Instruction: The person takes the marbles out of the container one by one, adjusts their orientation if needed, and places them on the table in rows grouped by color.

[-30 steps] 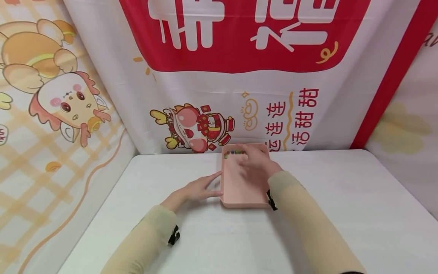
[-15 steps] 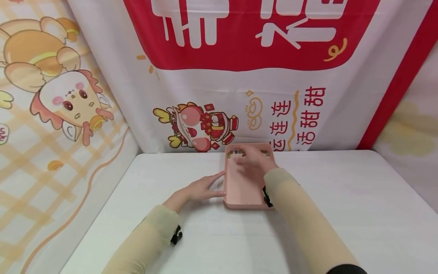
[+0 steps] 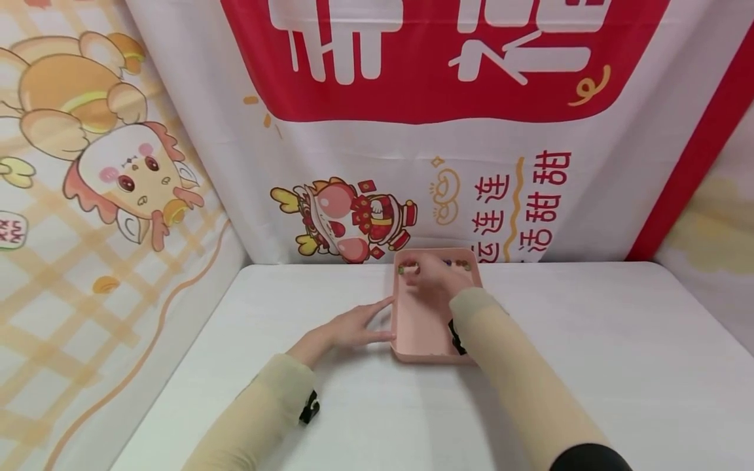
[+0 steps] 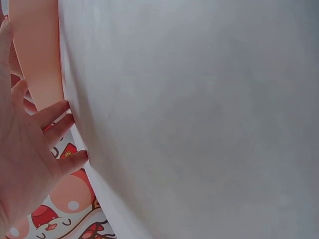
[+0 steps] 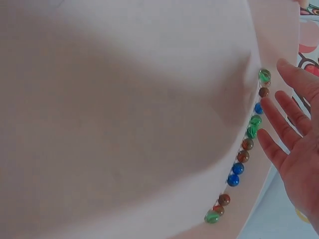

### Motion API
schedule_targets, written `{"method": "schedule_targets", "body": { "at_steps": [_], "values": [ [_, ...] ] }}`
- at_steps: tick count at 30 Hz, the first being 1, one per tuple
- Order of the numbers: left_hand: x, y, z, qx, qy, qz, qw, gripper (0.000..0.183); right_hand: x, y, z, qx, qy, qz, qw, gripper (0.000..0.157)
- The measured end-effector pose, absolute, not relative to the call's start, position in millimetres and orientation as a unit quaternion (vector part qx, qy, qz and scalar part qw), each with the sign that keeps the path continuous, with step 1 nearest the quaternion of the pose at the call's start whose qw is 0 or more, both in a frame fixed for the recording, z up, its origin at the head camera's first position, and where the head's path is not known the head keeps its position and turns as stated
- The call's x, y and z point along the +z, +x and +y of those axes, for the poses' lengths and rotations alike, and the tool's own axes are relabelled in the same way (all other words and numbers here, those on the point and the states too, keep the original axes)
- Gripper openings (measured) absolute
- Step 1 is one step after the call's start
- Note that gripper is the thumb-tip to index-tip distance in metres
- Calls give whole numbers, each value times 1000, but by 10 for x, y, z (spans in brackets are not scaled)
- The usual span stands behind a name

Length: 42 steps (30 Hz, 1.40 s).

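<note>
A shallow pink tray (image 3: pixel 427 333) lies on the white table against the back wall. Several glass marbles, among them a blue marble (image 5: pixel 233 180) and a green marble (image 5: pixel 212 217), form a row along its far wall. My right hand (image 3: pixel 432 271) is over the far end of the tray, hiding part of the row in the head view. In the right wrist view its relaxed fingers (image 5: pixel 284 124) are close beside the marbles, holding none that I can see. My left hand (image 3: pixel 353 325), fingers spread, touches the tray's left wall with its fingertips.
A white cloth backdrop (image 3: pixel 347 157) with red print stands right behind the tray. A patterned side wall (image 3: pixel 194 281) borders the left of the table (image 3: pixel 565 347). Another wall (image 3: pixel 718 222) rises on the right.
My right hand has shifted left along the tray's far end, and marbles now show to its right. The left hand stays at the tray's side. The head view has turned slightly.
</note>
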<state>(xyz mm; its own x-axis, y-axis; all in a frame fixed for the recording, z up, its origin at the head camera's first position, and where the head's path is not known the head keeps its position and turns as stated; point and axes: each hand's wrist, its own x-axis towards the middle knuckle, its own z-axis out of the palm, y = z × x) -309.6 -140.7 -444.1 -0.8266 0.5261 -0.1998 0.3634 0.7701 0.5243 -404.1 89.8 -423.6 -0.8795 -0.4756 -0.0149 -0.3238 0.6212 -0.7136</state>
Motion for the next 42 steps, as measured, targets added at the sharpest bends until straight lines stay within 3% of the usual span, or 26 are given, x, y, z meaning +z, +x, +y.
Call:
{"method": "schedule_targets", "body": {
  "at_steps": [3,11,18,36,42],
  "values": [
    [-4449,-3093,-1409,241,238,925,171,87,-4266,-4050,837,-368,-220,899,94,45],
    [-4419,-3071,-1406,240,241,925,170,86,-4335,-4036,798,-396,-176,890,141,47],
    [-4423,-3053,-1381,241,250,922,168,85,-4425,-4091,776,-318,-211,920,89,45],
    [-4413,-3041,-1388,237,225,929,174,86,-4435,-4080,724,-326,-177,924,90,32],
    [-4383,-3027,-1390,240,227,927,176,88,-4438,-4088,714,-333,-174,924,72,18]
  ]
}}
